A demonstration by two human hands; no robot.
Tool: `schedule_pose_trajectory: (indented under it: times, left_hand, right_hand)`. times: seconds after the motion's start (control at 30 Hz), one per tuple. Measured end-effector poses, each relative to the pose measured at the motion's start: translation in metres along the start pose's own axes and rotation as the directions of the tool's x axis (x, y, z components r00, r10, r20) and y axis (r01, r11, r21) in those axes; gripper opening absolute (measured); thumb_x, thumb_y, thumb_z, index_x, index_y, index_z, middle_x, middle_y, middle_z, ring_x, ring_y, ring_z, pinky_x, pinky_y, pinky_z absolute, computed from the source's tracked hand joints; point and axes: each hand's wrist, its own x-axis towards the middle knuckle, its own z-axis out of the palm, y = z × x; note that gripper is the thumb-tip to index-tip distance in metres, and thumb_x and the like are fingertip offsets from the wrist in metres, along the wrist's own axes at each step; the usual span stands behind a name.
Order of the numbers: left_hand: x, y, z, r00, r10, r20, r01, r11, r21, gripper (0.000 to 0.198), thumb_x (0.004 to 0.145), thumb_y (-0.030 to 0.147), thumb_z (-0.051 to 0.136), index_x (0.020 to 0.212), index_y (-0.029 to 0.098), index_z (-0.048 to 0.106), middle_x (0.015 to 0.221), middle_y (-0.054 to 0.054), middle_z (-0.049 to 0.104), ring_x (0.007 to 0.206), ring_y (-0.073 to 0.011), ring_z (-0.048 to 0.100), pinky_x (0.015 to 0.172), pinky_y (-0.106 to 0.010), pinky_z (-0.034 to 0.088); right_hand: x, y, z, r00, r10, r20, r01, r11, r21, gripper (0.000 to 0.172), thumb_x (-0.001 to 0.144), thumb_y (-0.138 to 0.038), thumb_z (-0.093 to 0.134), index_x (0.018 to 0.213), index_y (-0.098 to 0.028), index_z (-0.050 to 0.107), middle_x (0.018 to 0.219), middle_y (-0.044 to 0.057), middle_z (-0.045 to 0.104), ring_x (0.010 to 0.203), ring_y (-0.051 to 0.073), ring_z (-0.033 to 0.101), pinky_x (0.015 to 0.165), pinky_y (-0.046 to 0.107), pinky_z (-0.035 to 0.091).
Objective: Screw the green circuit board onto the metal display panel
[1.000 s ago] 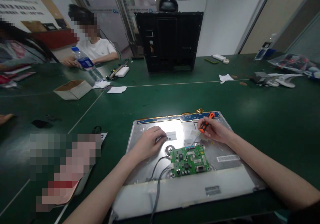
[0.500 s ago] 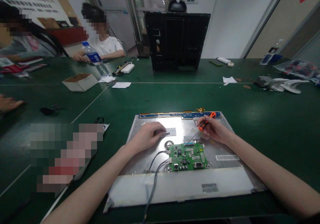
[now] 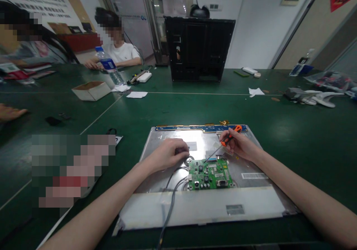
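Note:
My right hand [image 3: 240, 145] is wrapped round the orange and black handle of a screwdriver [image 3: 229, 137]. Its thin shaft slants down to the left, the tip near the top edge of a green circuit board [image 3: 212, 175]. Just beyond the board's upper left corner is my left hand [image 3: 173, 152], fingertips pinched together. Whatever may be between them is hidden or too small to name. The board sits on the silver back of a display panel [image 3: 248, 166] lying flat. Dark cables [image 3: 170, 211] run from the board's left side towards me.
Along the panel's far edge runs a blue circuit strip [image 3: 181, 128]. A black monitor housing [image 3: 199, 51] stands upright beyond. Left are a small open box [image 3: 92, 93], a water bottle [image 3: 111, 67] and two people. Tools [image 3: 312, 95] lie at right.
My left hand has shifted slightly right and nearer the board; small dark bits seen by its fingertips no longer show. The screwdriver tip has moved slightly left.

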Motion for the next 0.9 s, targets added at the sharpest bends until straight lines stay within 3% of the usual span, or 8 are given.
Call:
schedule_pose_trajectory:
  times: [0.2, 0.67, 0.9]
  left_hand:
    - [0.001, 0.0, 0.001, 0.999, -0.011, 0.031, 0.011, 1.0, -0.01, 0.013, 0.091, 0.022, 0.063, 0.081, 0.019, 0.071, 0.074, -0.001, 0.068, 0.068, -0.0162, 0.06, 0.064, -0.027, 0.045]
    - [-0.002, 0.001, -0.002, 0.995, -0.063, 0.073, 0.074, 0.983, -0.165, 0.013, 0.087, 0.017, 0.058, 0.085, 0.018, 0.07, 0.08, -0.003, 0.069, 0.072, -0.0164, 0.06, 0.067, -0.028, 0.047]
    - [-0.002, 0.009, -0.002, 0.997, 0.0, 0.08, 0.015, 0.981, -0.192, 0.016, 0.093, 0.016, 0.053, 0.09, 0.018, 0.068, 0.088, -0.005, 0.068, 0.086, -0.0199, 0.062, 0.08, -0.033, 0.048]
  right_hand:
    - [0.002, 0.002, -0.001, 1.0, 0.003, 0.008, -0.003, 1.0, 0.005, 0.048, 0.073, -0.066, 0.078, 0.075, -0.018, 0.073, 0.059, -0.003, 0.062, 0.042, 0.006, 0.052, 0.037, 0.015, 0.04]
    - [0.003, 0.007, -0.007, 0.999, -0.001, 0.05, -0.001, 0.999, 0.048, 0.045, 0.079, -0.061, 0.077, 0.081, -0.017, 0.073, 0.064, -0.001, 0.066, 0.044, 0.007, 0.054, 0.038, 0.016, 0.043]
    - [0.004, 0.008, -0.007, 0.997, -0.015, 0.075, 0.009, 0.997, 0.073, 0.044, 0.08, -0.06, 0.077, 0.081, -0.017, 0.075, 0.063, -0.001, 0.066, 0.044, 0.005, 0.054, 0.039, 0.014, 0.042]
